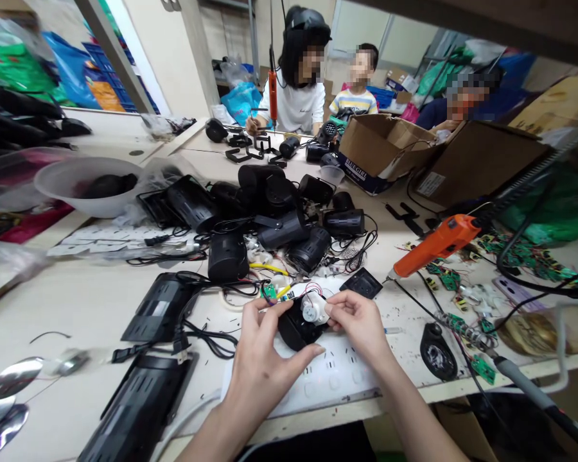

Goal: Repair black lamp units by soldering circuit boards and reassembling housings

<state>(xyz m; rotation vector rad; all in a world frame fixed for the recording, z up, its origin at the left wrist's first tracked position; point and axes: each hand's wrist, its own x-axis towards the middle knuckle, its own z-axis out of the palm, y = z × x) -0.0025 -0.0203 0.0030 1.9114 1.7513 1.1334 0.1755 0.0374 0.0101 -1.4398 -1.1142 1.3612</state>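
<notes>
— Right, both hands are low over the desk (101, 301), on one small assembly. What have we got?

— Left hand (260, 359) is cupping a black housing (293, 327) from below, thumb across its near edge. Right hand (359, 321) has its fingers (334, 309) pinched together on a little white motor (312, 310) sitting in the top of it.

— Heavy?

— Looks light to me, hard plastic, stiff. The delicate bits are the thin wires (313, 287) and the green board (270, 290) trailing off behind; I'd guess those tear if tugged.

— So where do you grip?

— On the housing's sides and the motor's body, never the leads. Smooth shell, probably a bit slippery.

— And all around?

— Pile of black shells (270, 212) beyond, orange driver (433, 244) to the right.
</notes>
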